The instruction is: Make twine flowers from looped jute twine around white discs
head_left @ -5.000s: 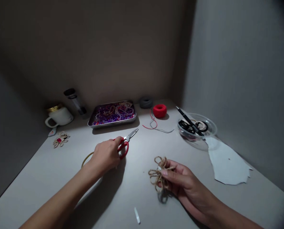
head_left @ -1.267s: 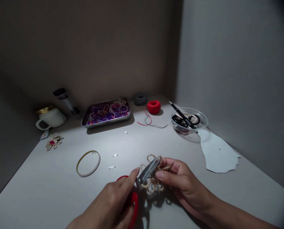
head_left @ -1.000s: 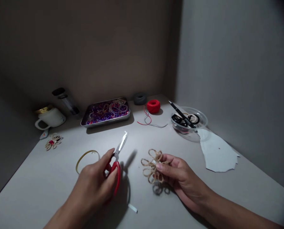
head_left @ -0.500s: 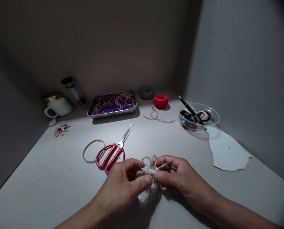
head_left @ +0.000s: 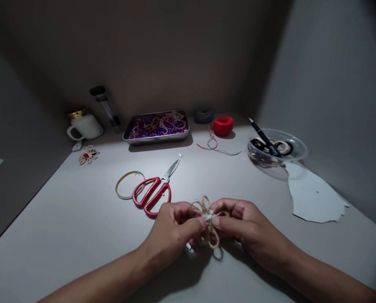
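Observation:
A flower of looped tan twine [head_left: 213, 240] with a white centre is pinched between my two hands, low in the middle of the view. My left hand [head_left: 178, 225] grips its left side, thumb close to the white middle. From the other side my right hand [head_left: 241, 221] holds it, thumb pressed near the centre; fingers of both hands partly cover the loops. Red-handled scissors [head_left: 158, 193] lie on the table beyond my left hand, blades pointing away. A thin yellowish ring [head_left: 120, 194] sits partly by their left handle.
Behind stand a white mug [head_left: 87, 127], a clear tube [head_left: 107, 107], a metal tray of beads [head_left: 156, 138], red thread [head_left: 223, 126] and grey thread [head_left: 203, 115]. A finished-looking twine flower [head_left: 88, 155] lies left. Rightward are a clear bowl [head_left: 297, 153] with a pen [head_left: 263, 136] and white sheet [head_left: 317, 195].
The view has shifted, so the table's things appear farther right and slightly higher. Between my hands the twine flower has tilted, showing its lower loop and white centre more plainly.

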Action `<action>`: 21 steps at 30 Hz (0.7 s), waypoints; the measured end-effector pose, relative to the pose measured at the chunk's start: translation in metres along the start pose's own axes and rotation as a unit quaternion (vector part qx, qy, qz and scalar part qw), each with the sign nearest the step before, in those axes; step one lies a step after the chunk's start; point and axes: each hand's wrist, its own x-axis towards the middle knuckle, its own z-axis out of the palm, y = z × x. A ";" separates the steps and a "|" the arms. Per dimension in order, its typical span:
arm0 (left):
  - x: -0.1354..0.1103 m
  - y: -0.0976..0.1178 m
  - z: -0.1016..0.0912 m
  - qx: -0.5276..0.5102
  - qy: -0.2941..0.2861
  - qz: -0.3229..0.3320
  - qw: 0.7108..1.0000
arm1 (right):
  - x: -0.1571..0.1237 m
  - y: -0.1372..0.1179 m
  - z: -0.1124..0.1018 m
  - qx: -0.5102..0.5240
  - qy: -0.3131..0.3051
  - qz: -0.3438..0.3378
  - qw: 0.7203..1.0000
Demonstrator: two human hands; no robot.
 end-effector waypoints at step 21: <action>-0.001 -0.004 0.002 -0.022 -0.001 -0.026 0.999 | 0.000 0.003 0.000 0.014 -0.018 0.015 1.000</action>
